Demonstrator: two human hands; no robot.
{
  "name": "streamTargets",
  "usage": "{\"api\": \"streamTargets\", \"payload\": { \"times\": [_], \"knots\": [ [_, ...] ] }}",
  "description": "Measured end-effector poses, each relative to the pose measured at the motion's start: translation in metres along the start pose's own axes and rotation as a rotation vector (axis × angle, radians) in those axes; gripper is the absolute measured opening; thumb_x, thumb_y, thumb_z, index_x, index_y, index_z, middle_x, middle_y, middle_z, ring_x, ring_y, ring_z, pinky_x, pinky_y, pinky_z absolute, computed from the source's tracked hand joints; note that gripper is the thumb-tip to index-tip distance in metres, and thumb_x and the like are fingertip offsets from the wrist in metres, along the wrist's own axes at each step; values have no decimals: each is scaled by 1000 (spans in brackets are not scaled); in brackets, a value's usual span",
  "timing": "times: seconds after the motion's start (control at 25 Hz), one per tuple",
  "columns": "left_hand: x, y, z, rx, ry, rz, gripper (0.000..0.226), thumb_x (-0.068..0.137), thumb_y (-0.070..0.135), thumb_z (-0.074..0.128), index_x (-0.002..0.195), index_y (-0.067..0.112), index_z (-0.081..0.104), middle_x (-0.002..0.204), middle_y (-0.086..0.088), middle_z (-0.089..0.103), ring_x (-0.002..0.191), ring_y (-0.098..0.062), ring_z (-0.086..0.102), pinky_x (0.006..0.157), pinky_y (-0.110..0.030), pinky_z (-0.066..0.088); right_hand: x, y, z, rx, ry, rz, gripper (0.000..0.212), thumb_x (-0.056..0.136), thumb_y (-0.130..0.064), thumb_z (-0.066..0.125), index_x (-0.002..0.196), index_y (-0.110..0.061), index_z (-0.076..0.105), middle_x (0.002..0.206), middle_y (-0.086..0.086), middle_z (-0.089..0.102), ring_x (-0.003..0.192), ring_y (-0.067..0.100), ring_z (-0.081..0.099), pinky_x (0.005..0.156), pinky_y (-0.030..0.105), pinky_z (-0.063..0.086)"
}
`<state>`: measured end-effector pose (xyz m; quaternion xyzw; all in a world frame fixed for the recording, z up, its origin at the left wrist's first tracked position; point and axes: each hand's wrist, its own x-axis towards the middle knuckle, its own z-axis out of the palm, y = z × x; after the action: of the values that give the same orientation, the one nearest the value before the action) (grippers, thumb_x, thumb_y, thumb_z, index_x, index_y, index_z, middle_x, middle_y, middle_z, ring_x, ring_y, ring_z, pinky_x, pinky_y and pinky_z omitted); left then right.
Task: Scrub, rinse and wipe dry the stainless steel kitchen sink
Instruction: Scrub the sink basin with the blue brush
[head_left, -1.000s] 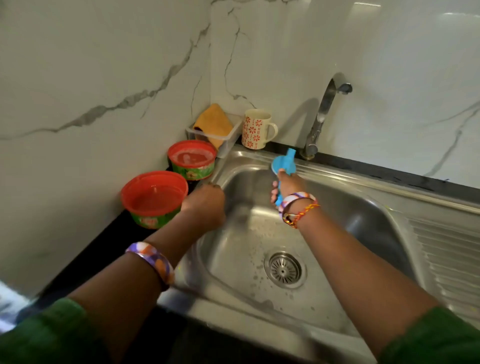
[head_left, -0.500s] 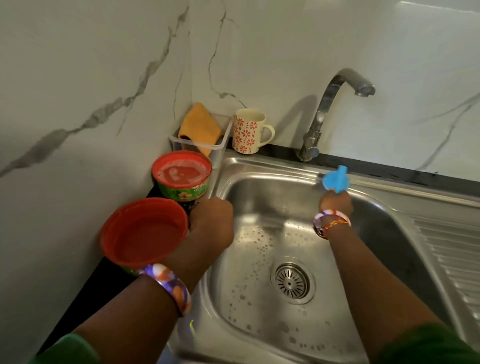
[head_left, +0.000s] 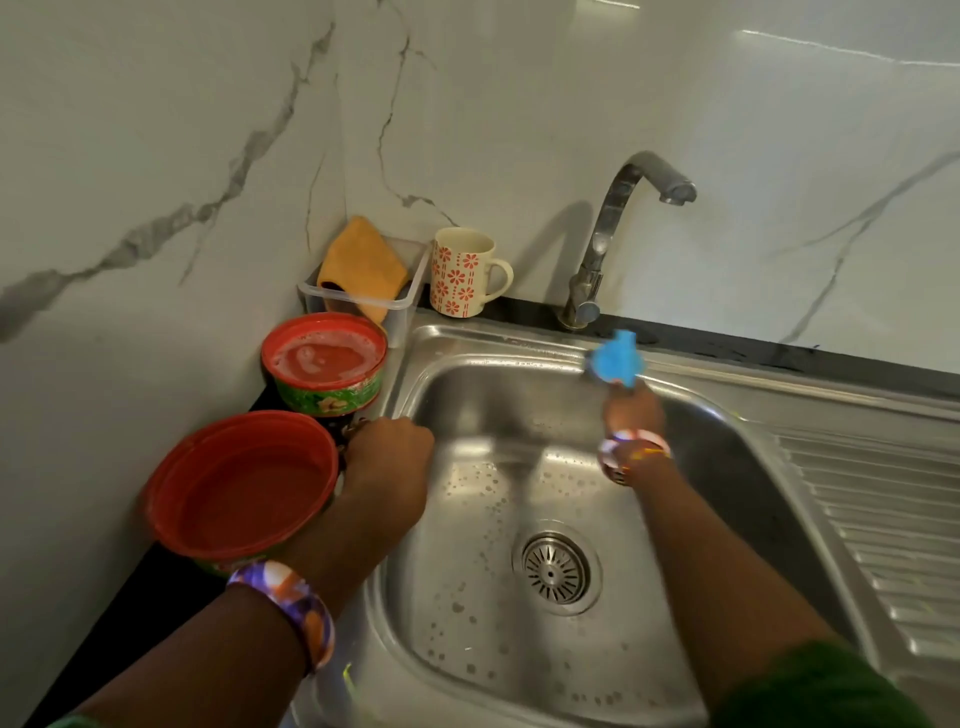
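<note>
The stainless steel sink (head_left: 509, 343) has soap spots on its floor around the drain strainer (head_left: 555, 569). My right hand (head_left: 635, 411) grips a blue scrubber (head_left: 616, 358) and presses it against the sink's back rim, just right of the tap's base. My left hand (head_left: 390, 457) sits on the sink's left rim with its fingers curled over the edge. The fingertips of both hands are hidden.
A steel tap (head_left: 608, 234) stands behind the sink. A flowered mug (head_left: 462, 273) and a clear tray (head_left: 402, 312) with an orange cloth (head_left: 363, 265) are in the corner. A red tub of soapy water (head_left: 324, 361) and a red bowl (head_left: 239, 483) stand left. The drainboard (head_left: 883, 519) lies right.
My right hand has slid the blue scrubber rightward along the back rim, from the back-left part to below the tap. My left hand has stayed on the left rim.
</note>
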<state>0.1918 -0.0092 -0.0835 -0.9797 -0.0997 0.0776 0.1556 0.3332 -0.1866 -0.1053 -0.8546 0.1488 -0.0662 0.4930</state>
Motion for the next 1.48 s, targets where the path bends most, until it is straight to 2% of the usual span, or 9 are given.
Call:
{"api": "streamTargets", "payload": {
  "times": [0.08, 0.16, 0.44, 0.84, 0.92, 1.08, 1.2, 1.36, 1.48],
  "knots": [
    [1, 1, 0, 12, -17, 10, 27, 88, 2, 52, 111, 12, 62, 116, -5, 63, 108, -25, 62, 82, -31, 50, 28, 17, -43, -48, 211, 179, 40, 100, -21, 39, 130, 5, 47, 135, 24, 49, 124, 37, 47, 102, 38, 37],
    [2, 1, 1, 10, -24, 10, 27, 88, 3, 53, 111, 12, 62, 115, -6, 63, 108, -25, 61, 83, -31, 49, 31, 14, -37, 18, 223, 193, 40, 100, -20, 40, 130, 6, 45, 135, 23, 49, 125, 36, 48, 102, 37, 37],
    [5, 1, 3, 14, -15, 8, 28, 93, 8, 47, 117, 13, 61, 122, -6, 60, 114, -24, 57, 88, -31, 48, -74, -56, 119, -5, -462, -341, 36, 99, -25, 41, 123, -3, 53, 126, 19, 57, 117, 33, 53, 93, 32, 42],
    [5, -2, 6, 9, -44, 38, 27, 88, 3, 53, 113, 11, 61, 117, -7, 61, 111, -26, 58, 85, -32, 50, 44, 15, -48, -33, 252, 183, 40, 99, -20, 40, 130, 6, 47, 135, 24, 49, 124, 36, 48, 101, 37, 38],
    [5, -2, 5, 18, -49, 37, 26, 89, 4, 54, 113, 11, 61, 118, -7, 61, 111, -25, 58, 85, -31, 49, 23, 1, -14, -6, 158, 92, 40, 100, -21, 40, 130, 3, 47, 133, 22, 52, 122, 35, 49, 98, 34, 40],
    [2, -2, 3, 36, -44, 26, 26, 91, 8, 53, 115, 12, 61, 121, -7, 60, 112, -25, 58, 85, -31, 48, -54, -41, 91, 52, -305, -185, 38, 100, -26, 41, 127, -2, 52, 127, 17, 57, 116, 30, 54, 80, 21, 36],
    [2, -2, 1, 28, -33, 39, 27, 92, 12, 52, 117, 13, 60, 123, -7, 59, 113, -24, 58, 86, -30, 47, -55, -62, 113, 25, -440, -244, 39, 99, -28, 42, 127, -3, 52, 126, 17, 57, 115, 30, 54, 85, 26, 41],
    [4, -3, 2, 16, -37, 37, 27, 89, 6, 54, 115, 11, 60, 121, -8, 60, 111, -26, 58, 84, -32, 49, 1, -22, 45, 90, -205, -91, 39, 96, -30, 45, 122, -4, 57, 111, 16, 63, 91, 27, 61, 78, 32, 47],
    [6, -2, 2, -2, -53, 57, 29, 86, 2, 54, 112, 10, 61, 118, -8, 61, 110, -27, 59, 84, -34, 49, 41, 19, -23, 103, 160, 122, 42, 98, -24, 44, 128, 4, 51, 128, 23, 56, 116, 34, 55, 97, 38, 42]
  ]
}}
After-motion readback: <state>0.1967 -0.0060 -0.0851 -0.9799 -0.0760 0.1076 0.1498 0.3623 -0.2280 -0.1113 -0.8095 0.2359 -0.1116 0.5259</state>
